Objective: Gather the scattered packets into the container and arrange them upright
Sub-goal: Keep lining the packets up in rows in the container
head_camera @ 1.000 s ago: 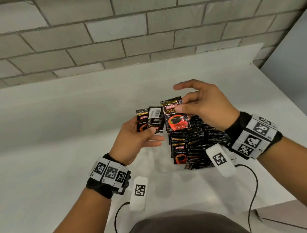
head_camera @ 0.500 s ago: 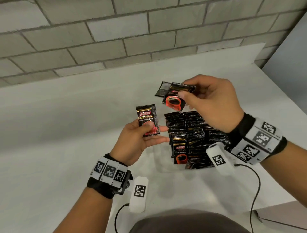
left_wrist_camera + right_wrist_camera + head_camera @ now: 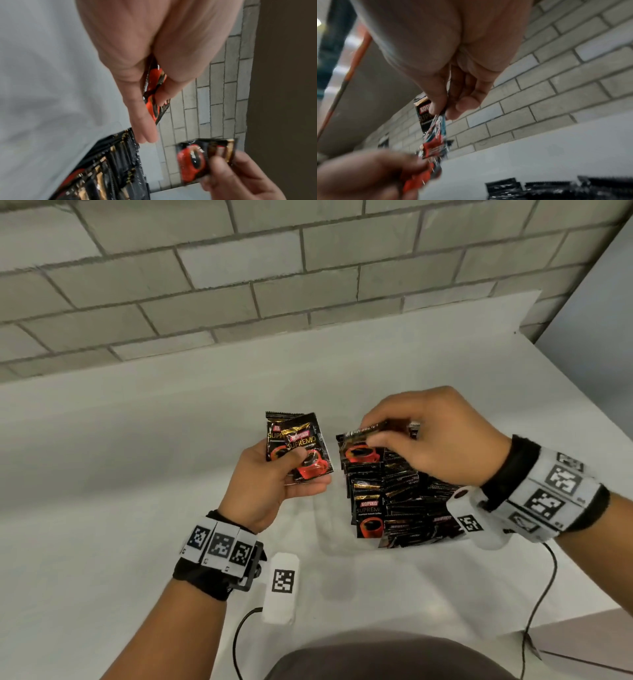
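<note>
The left hand pinches two coffee packets between thumb and fingers, fanned and held above the white worktop. The right hand grips another packet by its top edge, lowering end at the far left corner of the container, a clear one hard to make out. Rows of black packets stand upright inside it. A brick wall rises behind.

Glossy foil packets; smooth matt white table; rough brick wall.
</note>
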`<state>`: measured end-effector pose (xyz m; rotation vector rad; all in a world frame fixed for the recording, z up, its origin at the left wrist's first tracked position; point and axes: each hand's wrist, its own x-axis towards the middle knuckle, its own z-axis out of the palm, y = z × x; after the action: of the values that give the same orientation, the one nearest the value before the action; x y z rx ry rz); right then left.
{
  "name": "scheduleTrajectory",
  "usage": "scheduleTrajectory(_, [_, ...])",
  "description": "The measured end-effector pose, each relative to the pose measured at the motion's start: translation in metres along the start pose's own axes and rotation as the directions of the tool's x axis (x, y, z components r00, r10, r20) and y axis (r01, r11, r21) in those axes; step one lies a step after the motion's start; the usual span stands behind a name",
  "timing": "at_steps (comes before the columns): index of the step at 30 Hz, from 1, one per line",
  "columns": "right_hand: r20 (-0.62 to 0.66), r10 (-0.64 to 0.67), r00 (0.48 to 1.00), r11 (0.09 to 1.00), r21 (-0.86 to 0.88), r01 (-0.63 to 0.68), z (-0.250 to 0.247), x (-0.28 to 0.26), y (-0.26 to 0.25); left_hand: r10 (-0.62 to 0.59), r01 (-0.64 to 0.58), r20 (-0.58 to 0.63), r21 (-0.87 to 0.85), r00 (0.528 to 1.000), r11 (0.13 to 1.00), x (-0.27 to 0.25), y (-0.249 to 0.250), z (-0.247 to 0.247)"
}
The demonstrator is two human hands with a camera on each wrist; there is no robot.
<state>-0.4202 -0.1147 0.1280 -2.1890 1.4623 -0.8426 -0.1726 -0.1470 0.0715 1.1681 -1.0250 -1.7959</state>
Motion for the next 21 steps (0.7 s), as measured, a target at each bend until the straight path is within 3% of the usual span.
scheduleTrajectory(2, [0.015, 0.156, 0.988, 0.962, 0.223, -0.156, -0.007, 0.002, -0.003, 0.019, -0.020, 0.011, 0.070, 1.000, 0.997, 0.000, 0.001, -0.002])
scheduleTrajectory(5, [0.069, 0.229, 0.971, 0.877, 0.418, -0.236, 0.000, 0.004, -0.007, 0.014, -0.031, 0.116, 0.144, 0.993, 0.989, -0.006, 0.003, 0.006])
scheduleTrajectory(12, [0.079, 0.359, 0.930, 0.858, 0.364, -0.363, 0.025, 0.005, 0.008, -0.027, 0.033, 0.229, -0.023, 0.973, 0.999, -0.016, 0.003, 0.024])
scheduleTrajectory(17, [0.093, 0.335, 0.938, 0.887, 0.303, -0.347, 0.024, 0.007, 0.006, 0.076, -0.108, 0.241, 0.124, 0.968, 0.986, -0.009, -0.005, 0.019])
scheduleTrajectory(21, [0.160, 0.352, 0.922, 0.869, 0.310, -0.385, 0.015, 0.013, 0.003, 0.103, -0.146, 0.240, 0.168, 0.965, 0.975, -0.009, -0.005, 0.021])
